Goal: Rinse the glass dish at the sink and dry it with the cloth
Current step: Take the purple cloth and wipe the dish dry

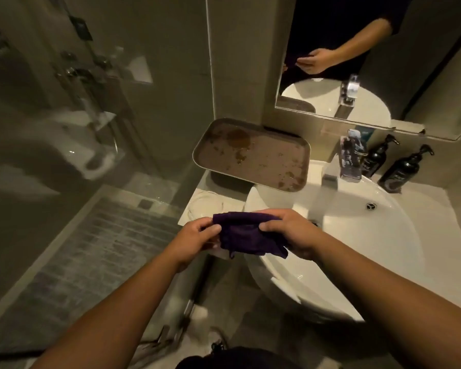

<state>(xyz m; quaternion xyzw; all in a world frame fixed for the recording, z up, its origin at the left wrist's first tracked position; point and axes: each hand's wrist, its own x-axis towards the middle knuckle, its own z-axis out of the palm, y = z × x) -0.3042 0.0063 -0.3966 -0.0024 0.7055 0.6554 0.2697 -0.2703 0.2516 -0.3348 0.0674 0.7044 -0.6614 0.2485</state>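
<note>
A dark purple cloth (246, 237) is held between both hands over the left rim of the white sink (370, 235). My left hand (194, 237) pinches its left edge, and my right hand (290, 233) grips its right side from above. A clear glass dish (210, 205) lies on the white counter just beyond the cloth, left of the basin, partly hidden by the cloth. It is hard to make out against the counter. The chrome tap (338, 166) stands at the back of the basin.
A brown stained tray (253, 154) rests on the counter behind the dish, overhanging the basin. Two black pump bottles (394, 166) stand right of the tap. A mirror (357, 62) hangs above. A glass shower partition (91, 102) closes the left side.
</note>
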